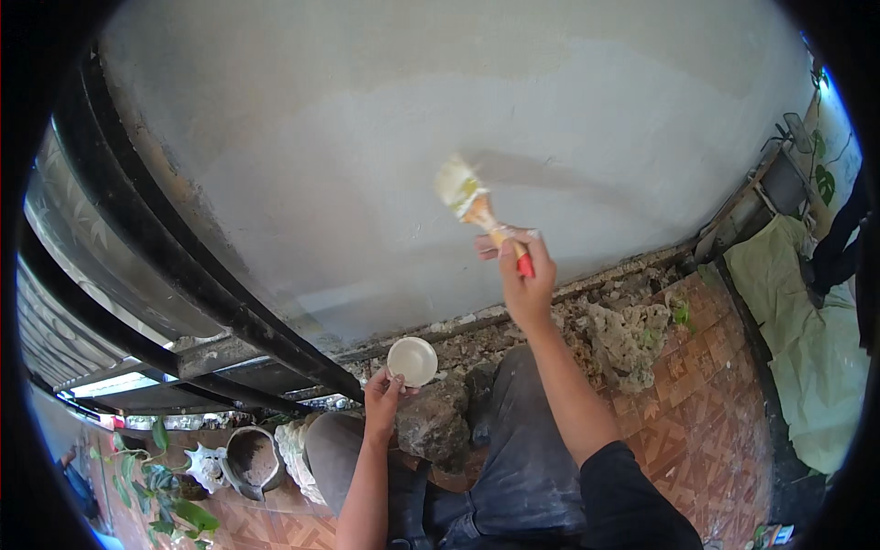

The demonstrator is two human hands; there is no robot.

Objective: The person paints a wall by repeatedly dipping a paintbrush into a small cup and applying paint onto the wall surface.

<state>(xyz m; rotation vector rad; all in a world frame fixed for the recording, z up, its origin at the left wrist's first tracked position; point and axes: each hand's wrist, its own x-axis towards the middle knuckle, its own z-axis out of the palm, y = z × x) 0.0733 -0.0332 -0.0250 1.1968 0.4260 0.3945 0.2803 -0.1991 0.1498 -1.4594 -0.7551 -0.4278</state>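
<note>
My right hand (531,275) grips a flat paintbrush (485,213) by its wooden handle, which ends in a red tip. Its bristles are coated in pale paint and slightly blurred, and they point up and left in front of the wall (385,179). Whether they touch the surface I cannot tell. Lower down, my left hand (383,399) holds a small round white cup (412,361) by its side, tilted so its pale inside shows. Lighter and darker patches spread across the plastered wall, and a long shadow falls to the brush's right.
Black metal bars (206,289) of a gate rise on the left. Rough rocks (436,416) lie along the wall's base, near my knees. A clay pot (254,462) and a leafy plant (165,488) stand lower left. A green sheet (808,357) covers the floor at right, beside another person's leg (835,240).
</note>
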